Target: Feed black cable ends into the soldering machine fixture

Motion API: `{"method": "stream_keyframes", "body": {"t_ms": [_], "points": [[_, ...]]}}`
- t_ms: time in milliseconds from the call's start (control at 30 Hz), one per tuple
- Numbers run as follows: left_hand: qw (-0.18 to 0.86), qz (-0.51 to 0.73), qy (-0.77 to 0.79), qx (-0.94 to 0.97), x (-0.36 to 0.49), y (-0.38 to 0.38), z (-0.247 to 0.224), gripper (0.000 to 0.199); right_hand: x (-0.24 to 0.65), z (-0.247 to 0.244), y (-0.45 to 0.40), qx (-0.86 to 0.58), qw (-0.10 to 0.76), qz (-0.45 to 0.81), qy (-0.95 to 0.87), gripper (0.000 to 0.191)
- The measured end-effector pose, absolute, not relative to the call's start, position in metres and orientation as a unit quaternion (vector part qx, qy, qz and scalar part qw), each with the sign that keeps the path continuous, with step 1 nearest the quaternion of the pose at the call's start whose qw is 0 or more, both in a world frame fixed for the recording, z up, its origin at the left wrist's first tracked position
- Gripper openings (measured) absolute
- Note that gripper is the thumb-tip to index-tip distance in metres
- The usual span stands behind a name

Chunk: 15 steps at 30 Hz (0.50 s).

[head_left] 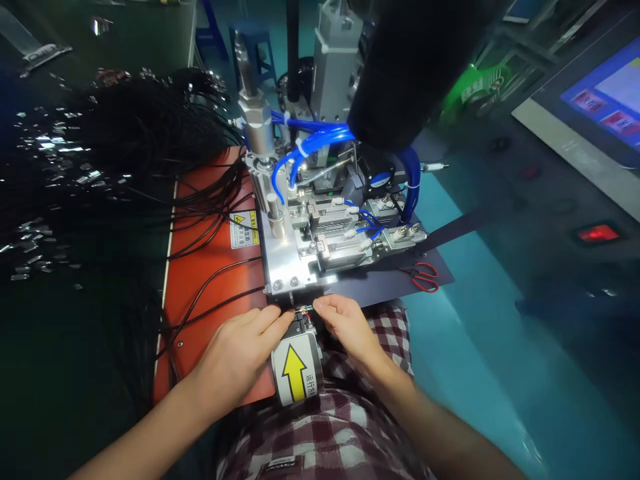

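Note:
My left hand (243,343) reaches in from the lower left, its fingers bent and close together at the front edge of the metal machine (287,263). What its fingertips press on is hidden. Opposite it, my right hand (347,323) has thumb and forefinger pinched at the end of some thin coloured wires (307,309). These wires, with bits of red and green, span the small gap between both hands. Just below them sits a rounded housing (297,373) with a yellow arrow label.
Black cables (210,227) cross the orange tabletop (200,280) towards a large bundle (145,120) at left. Red-handled scissors (425,277) lie to the right. Blue air hoses (320,140) arch over the machine, under a dark blurred column (410,73). A screen (607,107) stands at far right.

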<state>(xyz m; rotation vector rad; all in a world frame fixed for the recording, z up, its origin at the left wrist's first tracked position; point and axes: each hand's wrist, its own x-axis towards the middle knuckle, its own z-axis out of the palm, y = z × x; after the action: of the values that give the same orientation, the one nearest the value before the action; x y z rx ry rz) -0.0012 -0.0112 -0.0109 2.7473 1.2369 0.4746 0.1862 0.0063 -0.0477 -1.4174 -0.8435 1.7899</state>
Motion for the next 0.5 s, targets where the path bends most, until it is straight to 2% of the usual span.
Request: {"method": "stream_keyframes", "body": {"t_ms": [200,400,433,500], "points": [[0.041,0.156,0.406,0.899,-0.003,-0.012,-0.012,0.03,0.181,-0.041,-0.014,-0.576,0.338,0.606,-0.432,0.024],[0.05,0.159,0.405,0.899,-0.002,-0.012,-0.012,0.029,0.183,-0.024,-0.01,-0.612,0.295,0.382,-0.627,0.015],[0.048,0.159,0.405,0.899,-0.002,-0.012,-0.012,0.029,0.184,-0.024,-0.009,-0.608,0.299,0.384,-0.627,0.015],[0.044,0.158,0.406,0.899,-0.002,-0.012,-0.012,0.029,0.185,-0.029,-0.005,-0.597,0.311,0.465,-0.575,0.016]]}}
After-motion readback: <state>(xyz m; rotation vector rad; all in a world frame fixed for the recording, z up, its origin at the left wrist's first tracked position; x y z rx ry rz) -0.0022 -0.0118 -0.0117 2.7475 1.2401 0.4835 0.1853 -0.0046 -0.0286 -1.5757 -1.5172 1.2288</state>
